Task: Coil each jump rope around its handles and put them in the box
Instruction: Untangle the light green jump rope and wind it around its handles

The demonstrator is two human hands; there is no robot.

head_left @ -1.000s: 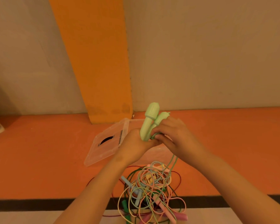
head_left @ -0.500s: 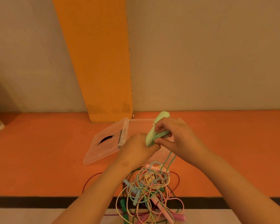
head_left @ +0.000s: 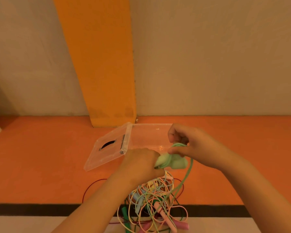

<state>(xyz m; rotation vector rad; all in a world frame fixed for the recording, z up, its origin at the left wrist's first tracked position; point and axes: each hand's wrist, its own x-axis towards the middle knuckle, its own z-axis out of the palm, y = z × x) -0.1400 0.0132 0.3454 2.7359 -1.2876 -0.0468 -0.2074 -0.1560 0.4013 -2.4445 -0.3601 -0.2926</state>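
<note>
Left hand [head_left: 141, 163] grips the pale green handles [head_left: 170, 162] as a winding core; right hand [head_left: 191, 145] pinches the green cord [head_left: 186, 177], looping it above the open clear box [head_left: 146, 132]; other ropes [head_left: 151, 204] lie tangled below

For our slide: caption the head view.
Left hand grips mint handles; right hand pinches cord looped round them, above rope pile, by an open box.
</note>
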